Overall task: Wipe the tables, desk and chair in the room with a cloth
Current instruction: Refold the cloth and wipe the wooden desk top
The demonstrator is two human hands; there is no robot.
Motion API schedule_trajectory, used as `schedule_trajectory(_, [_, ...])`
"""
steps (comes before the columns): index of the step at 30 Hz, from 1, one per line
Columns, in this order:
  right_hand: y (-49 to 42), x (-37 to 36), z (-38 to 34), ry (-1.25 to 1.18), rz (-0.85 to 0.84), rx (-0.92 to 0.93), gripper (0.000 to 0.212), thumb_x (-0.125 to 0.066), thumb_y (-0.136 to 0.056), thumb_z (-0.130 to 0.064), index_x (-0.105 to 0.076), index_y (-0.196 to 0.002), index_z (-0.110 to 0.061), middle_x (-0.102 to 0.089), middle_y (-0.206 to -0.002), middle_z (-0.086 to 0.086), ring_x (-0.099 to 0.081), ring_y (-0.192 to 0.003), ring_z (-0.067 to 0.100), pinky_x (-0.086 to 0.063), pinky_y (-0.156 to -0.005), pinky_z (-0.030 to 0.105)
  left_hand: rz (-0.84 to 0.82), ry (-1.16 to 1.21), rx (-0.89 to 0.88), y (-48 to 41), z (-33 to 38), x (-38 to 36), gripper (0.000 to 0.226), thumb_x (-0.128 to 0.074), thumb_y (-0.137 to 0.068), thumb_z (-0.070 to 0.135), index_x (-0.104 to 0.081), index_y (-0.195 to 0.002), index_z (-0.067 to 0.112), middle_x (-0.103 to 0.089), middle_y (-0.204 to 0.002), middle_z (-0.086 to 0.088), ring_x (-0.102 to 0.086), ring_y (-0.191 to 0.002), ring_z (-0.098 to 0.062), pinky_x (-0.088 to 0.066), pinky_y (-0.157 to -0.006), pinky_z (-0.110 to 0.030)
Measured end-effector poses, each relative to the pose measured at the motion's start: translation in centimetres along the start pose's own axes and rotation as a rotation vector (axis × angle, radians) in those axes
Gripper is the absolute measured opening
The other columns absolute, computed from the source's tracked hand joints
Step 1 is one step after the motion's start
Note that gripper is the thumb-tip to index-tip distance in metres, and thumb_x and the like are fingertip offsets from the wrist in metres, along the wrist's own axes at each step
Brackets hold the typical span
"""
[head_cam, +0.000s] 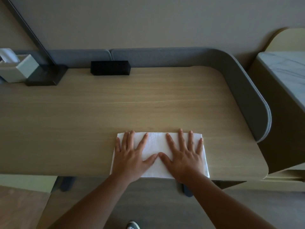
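Wood-grain desk (132,100) stretches wide in front of the person. A grey padded screen (239,80) follows its far edge and curves round the side at three o'clock. At ten o'clock sits a dark lamp base (46,75), its slanted arm rising out of sight, and a pale tissue box (18,68) stands just beside it at nine o'clock. A black box (110,67) rests against the screen at eleven o'clock, its front too dark to read. Past the screen, at two o'clock, stands a marble-topped table (283,68). Down at six o'clock, a shoe (132,225) shows on the floor.

The white cloth (155,146) lies flat on the desk at six o'clock, its near side along the desk's front edge. Both hands press on it palm down, fingers straight and fanned, gripping nothing. The left hand (130,157) covers the cloth's left half and the right hand (186,157) its right half. Their thumb tips almost meet in the middle, and the longest fingers reach the cloth's far edge.
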State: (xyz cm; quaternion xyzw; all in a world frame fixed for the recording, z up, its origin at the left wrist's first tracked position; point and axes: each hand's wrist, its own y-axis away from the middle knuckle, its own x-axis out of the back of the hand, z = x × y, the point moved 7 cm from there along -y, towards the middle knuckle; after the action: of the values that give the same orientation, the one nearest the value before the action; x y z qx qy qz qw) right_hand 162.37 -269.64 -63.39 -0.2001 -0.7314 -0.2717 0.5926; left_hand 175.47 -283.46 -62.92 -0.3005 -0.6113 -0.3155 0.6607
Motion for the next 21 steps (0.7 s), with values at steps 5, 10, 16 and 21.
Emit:
schedule_trajectory(5, [0.7,-0.3,-1.0,-0.01,-0.002,0.001,0.083,0.002,-0.087,-0.085,0.018,-0.157,-0.044,0.03,-0.166,0.005,0.034,-0.149,0.037,0.016,-0.118,0.064,-0.009,-0.009,-0.006,1.1,-1.2,-0.1,0.09,-0.004,-0.084,0.088,-0.019,-0.158,0.04,-0.02,-0.164,-0.018,-0.012,-0.154,-0.034,-0.012,-0.122,-0.059])
schedule_trajectory(10, [0.6,-0.6,-2.6,0.002,-0.01,0.008,0.084,0.004,-0.086,-0.085,0.019,-0.157,-0.043,0.03,-0.166,0.006,0.033,-0.149,0.038,0.017,-0.117,0.065,-0.014,0.005,0.007,1.4,-2.6,0.1,0.089,-0.006,-0.084,0.088,-0.017,-0.158,0.042,-0.018,-0.165,-0.016,-0.01,-0.155,-0.032,-0.011,-0.123,-0.058])
schedule_trajectory(16, [0.1,-0.7,-5.4,-0.018,-0.008,0.037,0.085,0.006,-0.086,-0.086,0.019,-0.158,-0.041,0.028,-0.166,0.008,0.033,-0.148,0.039,0.019,-0.116,0.067,-0.035,-0.014,0.007,1.4,-5.6,0.4,0.09,-0.006,-0.084,0.088,-0.013,-0.159,0.04,-0.015,-0.165,-0.014,-0.009,-0.155,-0.03,-0.01,-0.124,-0.056])
schedule_trajectory(21, [-0.4,-0.8,-7.8,-0.049,0.002,0.05,0.085,0.005,-0.088,-0.086,0.013,-0.16,-0.04,0.026,-0.166,0.009,0.032,-0.149,0.04,0.018,-0.115,0.067,-0.042,-0.008,0.017,1.0,-8.2,0.3,0.088,-0.008,-0.084,0.088,-0.013,-0.159,0.042,-0.013,-0.166,-0.014,-0.007,-0.156,-0.028,-0.01,-0.124,-0.056])
